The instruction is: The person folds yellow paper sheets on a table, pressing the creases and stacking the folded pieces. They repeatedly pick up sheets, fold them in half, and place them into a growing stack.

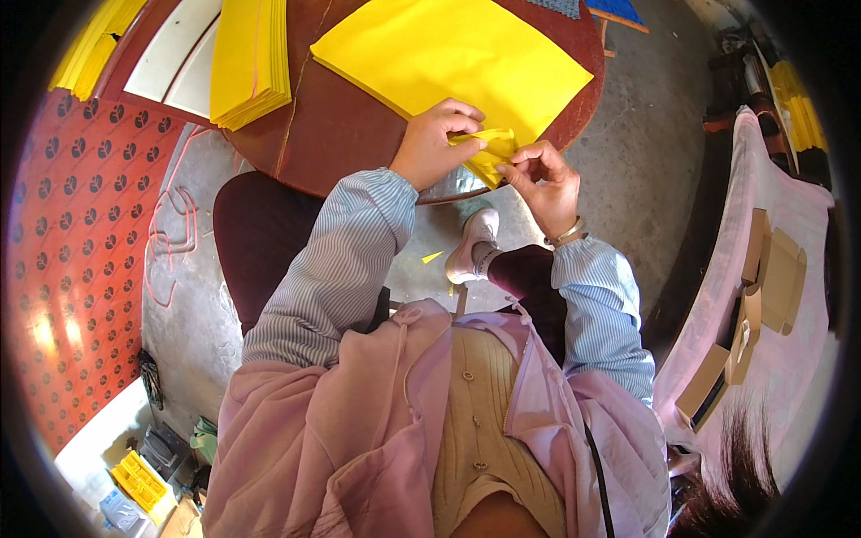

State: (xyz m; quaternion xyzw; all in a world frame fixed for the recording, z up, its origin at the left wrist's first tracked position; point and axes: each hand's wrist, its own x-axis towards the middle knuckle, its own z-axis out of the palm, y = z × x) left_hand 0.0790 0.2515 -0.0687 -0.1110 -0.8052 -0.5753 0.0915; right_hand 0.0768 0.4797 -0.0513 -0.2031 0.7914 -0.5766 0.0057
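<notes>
A thick stack of large yellow sheets (457,54), paper or thin cloth, lies on the round dark red table (345,134). Its near corner juts past the table's front edge, and there a few layers are turned up into a small fold (499,148). My left hand (439,139) grips this fold from the left, thumb and fingers pinching it. On the right side of the same corner, my right hand (541,182) pinches the yellow sheet between thumb and forefinger. Both forearms wear striped sleeve covers.
Folded yellow sheets (251,67) stand piled at the table's left. A red patterned board (90,233) rises on the left, beside pink bent wire (166,229) on the floor. Open cardboard boxes (778,278) rest on a pink-covered table (798,359) at right. A yellow scrap (432,257) lies below.
</notes>
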